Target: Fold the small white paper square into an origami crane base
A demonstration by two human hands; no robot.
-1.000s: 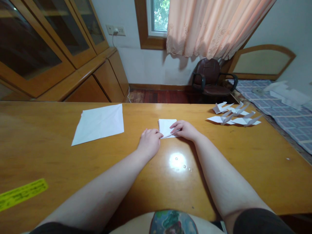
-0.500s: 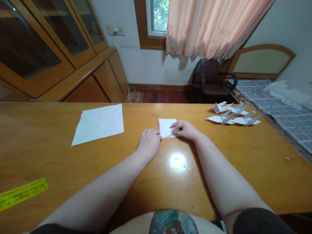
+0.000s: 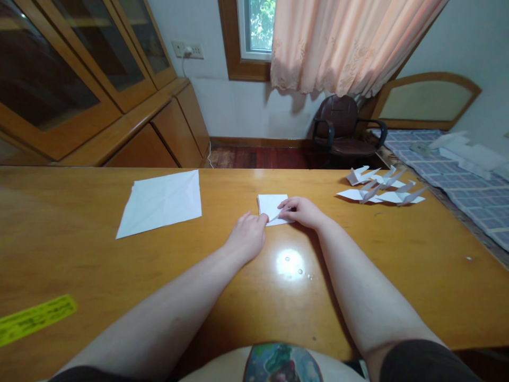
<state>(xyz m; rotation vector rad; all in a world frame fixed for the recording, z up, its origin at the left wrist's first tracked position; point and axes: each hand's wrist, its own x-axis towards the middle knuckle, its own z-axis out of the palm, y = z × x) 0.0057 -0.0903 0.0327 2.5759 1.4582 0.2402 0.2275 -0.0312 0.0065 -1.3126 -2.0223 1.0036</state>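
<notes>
White folded paper [image 3: 271,204], right hand [image 3: 303,212] pinching; yellow label [image 3: 35,319] illegible.

Small white folded paper [image 3: 270,206] — flat on wood table [image 3: 79,254], mid-far, w/ near corner lifted

The right hand [image 3: 304,212] covers the 3 o'clock corner of the folded paper [image 3: 269,203]; the left hand [image 3: 248,239] hides its own fingertips. At 8 o'clock, the yellow strip [image 3: 35,319] is cut off, print unreadable.
</notes>
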